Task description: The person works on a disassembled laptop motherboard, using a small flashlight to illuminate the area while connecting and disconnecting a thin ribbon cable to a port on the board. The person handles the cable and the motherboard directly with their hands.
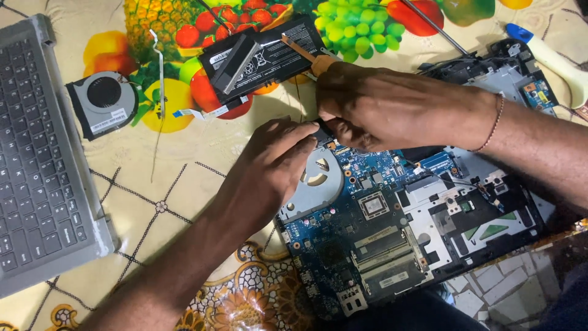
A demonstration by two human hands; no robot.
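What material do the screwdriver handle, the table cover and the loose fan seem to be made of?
Screwdriver handle: probably translucent amber plastic, glossy.
Table cover: likely vinyl or oilcloth, shiny with printed fruit.
Loose fan: apparently black plastic casing, matte, with a label.

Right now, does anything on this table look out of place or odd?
Yes. A loose cooling fan lies on the fruit-print tablecloth, apart from the opened laptop base. The removed battery sits askew, and the keyboard cover lies detached at the left.

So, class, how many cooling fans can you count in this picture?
2: a loose black fan lying on the tablecloth beside the keyboard, and a silver fan mounted on the blue circuit board, partly covered by the left hand. Others may be hidden.
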